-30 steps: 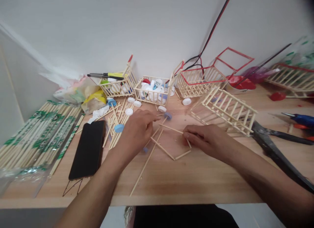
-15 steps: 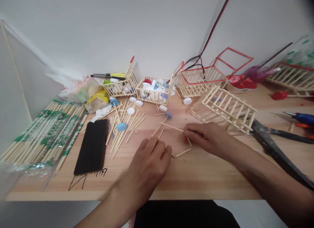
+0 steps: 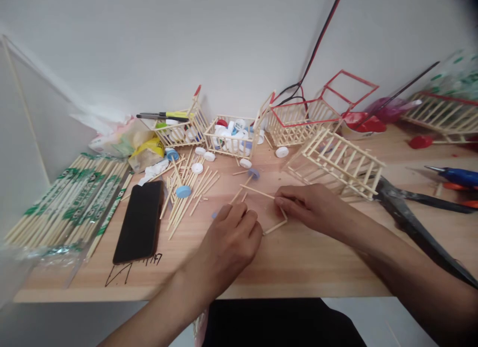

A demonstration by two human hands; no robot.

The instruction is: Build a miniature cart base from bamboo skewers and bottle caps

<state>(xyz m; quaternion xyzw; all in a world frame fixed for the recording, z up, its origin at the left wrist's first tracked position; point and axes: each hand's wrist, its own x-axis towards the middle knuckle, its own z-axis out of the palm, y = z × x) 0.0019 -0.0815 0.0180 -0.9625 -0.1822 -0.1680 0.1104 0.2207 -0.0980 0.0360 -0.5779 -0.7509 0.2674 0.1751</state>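
Note:
My right hand pinches a thin wooden stick that points left from its fingertips. Below those fingers a short stick slants over the table, its right end meeting another stick piece that comes down from the hand. Curled fingers of my left hand close around stick pieces; their tips are partly hidden, and a thin stick sticks out beyond them toward a blue bottle cap. Right of my right hand lies a tilted stick-built basket frame.
Loose sticks, a blue cap and a black phone lie left, beside bagged chopsticks. Small stick carts line the wall, one filled with caps. Black-handled cutters and a blue tool lie right.
The lower short stick's right end now meets the piece below my right hand; a small gap showed before. Both hands stay nearly in place. The view has shifted slightly.

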